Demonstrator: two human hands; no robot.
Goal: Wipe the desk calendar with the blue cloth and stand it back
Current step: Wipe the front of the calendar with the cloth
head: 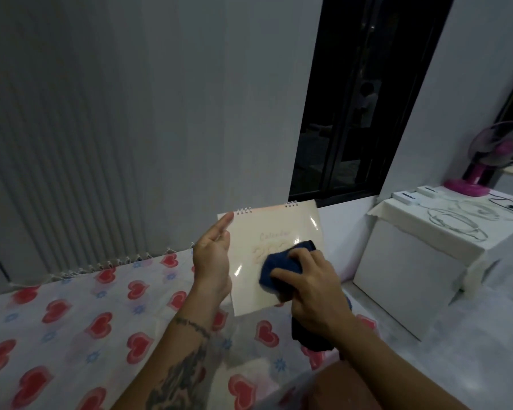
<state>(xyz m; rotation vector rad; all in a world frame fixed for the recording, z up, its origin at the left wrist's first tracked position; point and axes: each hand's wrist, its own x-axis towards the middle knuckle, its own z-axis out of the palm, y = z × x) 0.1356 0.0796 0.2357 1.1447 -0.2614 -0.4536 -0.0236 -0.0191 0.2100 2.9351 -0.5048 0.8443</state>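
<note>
- The desk calendar [274,255] is held up off the heart-print bedsheet [80,318], its glossy cover facing the camera.
- The left hand [212,261] braces its left edge, fingers mostly straight; the right hand [311,287] clutches the blue cloth [282,266] against the cover's lower right.
- Wiping looks underway; standing it back is not yet done.
- A white box [412,279] and a pink fan [486,161] sit well apart to the right; nothing blocks the sheet below.
</note>
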